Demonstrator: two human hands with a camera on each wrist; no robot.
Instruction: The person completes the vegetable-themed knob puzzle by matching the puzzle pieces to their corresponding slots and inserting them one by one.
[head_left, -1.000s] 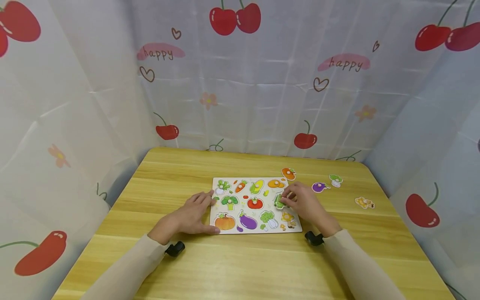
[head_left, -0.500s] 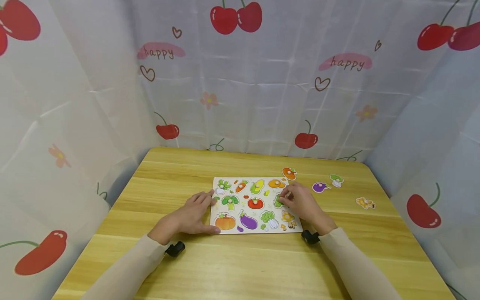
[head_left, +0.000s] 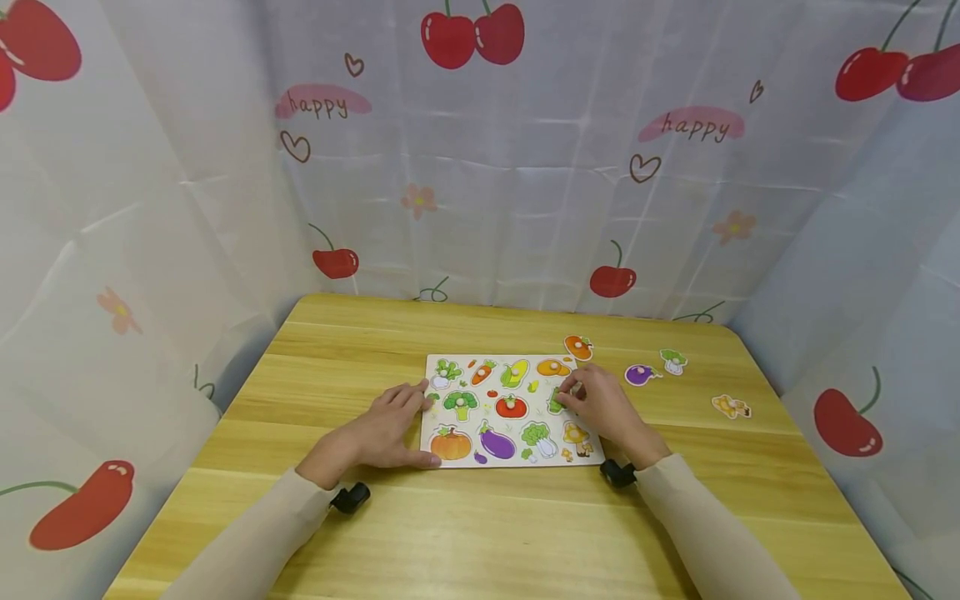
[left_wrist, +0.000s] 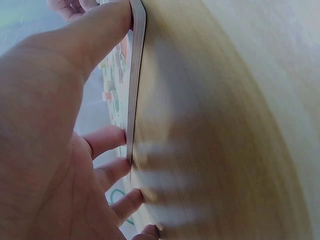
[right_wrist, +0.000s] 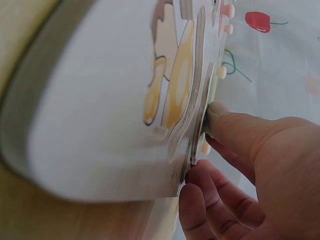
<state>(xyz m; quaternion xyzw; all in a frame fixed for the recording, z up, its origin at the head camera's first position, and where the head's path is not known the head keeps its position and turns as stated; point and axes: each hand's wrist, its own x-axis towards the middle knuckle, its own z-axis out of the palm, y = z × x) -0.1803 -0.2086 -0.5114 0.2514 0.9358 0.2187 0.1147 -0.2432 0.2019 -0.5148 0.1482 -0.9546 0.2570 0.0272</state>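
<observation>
Pinching a green piece [head_left: 555, 402] by the puzzle board's [head_left: 510, 427] right edge, the right hand [head_left: 603, 406] curls thumb and fingers together; the left hand [head_left: 384, 427], fingers extended, touches the left edge. Bare bench [head_left: 480, 533] stretches to the near edge. The eggplant piece [head_left: 639, 375] and mushroom piece [head_left: 730, 406] lie toward the bench's right edge.

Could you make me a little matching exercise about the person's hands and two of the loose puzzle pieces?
1. Left hand
2. Right hand
3. Flat orange pumpkin piece
4. Flat yellow mushroom piece

A. Rightmost on the wooden table
B. Pinching a flat green piece
C. By the far right corner of the rectangular white board
D. Touching the board's left edge

Pairs: 1-D, 2-B, 3-C, 4-A
</observation>
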